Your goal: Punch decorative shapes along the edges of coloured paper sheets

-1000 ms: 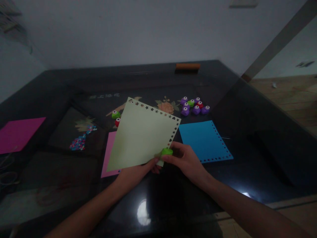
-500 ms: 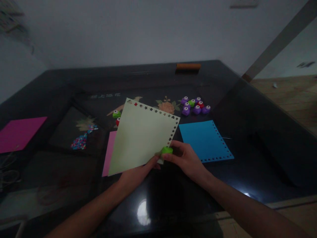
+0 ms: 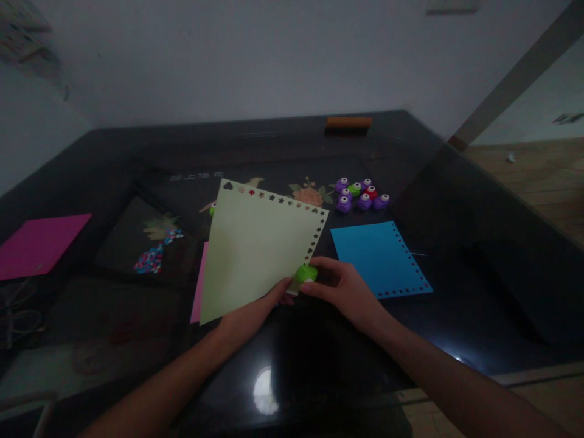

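A pale yellow-green sheet of paper [image 3: 255, 249] is held up at a tilt, with small shaped holes along its top and right edges. My left hand [image 3: 269, 301] pinches its lower edge near the right corner. In my right hand [image 3: 342, 286] is a green craft punch [image 3: 306, 273], set over the sheet's right edge just below the row of holes. Part of a pink sheet [image 3: 199, 289] shows behind the held paper. To the right lies a blue sheet [image 3: 376, 258] with holes along two edges.
Several purple, red and green punches [image 3: 362, 196] stand grouped beyond the blue sheet. Colourful paper bits [image 3: 150, 258] lie in a pile at left, with a magenta sheet [image 3: 43, 243] further left. A brown roll [image 3: 348, 123] rests at the table's far edge.
The held sheet has shifted slightly left and turned a little, now covering more of the punches behind it. The green punch has tilted and moved slightly up in my right hand.
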### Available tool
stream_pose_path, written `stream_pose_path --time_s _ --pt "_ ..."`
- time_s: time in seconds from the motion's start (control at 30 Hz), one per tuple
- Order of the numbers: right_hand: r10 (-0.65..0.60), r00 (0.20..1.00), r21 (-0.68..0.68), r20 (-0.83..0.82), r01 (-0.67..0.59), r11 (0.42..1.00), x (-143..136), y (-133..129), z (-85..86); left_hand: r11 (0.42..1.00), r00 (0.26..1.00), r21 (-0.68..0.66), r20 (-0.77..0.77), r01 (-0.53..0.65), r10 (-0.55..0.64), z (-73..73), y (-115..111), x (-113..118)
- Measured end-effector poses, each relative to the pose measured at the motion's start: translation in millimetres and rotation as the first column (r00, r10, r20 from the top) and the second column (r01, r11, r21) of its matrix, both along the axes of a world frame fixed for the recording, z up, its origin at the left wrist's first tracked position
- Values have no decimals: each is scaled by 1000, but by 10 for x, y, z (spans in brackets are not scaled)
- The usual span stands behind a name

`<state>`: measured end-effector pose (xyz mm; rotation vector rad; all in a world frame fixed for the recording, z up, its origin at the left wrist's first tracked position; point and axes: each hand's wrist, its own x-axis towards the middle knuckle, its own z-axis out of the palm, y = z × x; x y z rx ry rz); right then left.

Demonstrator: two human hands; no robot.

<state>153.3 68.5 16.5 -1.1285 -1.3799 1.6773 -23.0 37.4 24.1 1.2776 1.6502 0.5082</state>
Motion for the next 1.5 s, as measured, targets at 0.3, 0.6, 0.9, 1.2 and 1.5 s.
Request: stream_pose_path --time_s 0.3,0.6,0.9,1.2,1.5 --pt "-5 1000 -60 3 5 998 134 95 44 998 1000 -63 -20 -18 17 53 34 -55" --pt "10 991 -140 -135 -29 990 189 161 40 992 997 -123 -71 -4 -5 121 51 -85" --pt "103 932 279 346 -208 938 213 157 133 998 999 -52 -32 -43 41 93 58 -92" --pt "138 870 363 473 -335 870 222 153 119 1000 999 17 -30 -23 24 94 65 -87" --pt "197 779 385 596 -492 781 239 132 178 998 998 15 17 -54 53 96 70 -83"
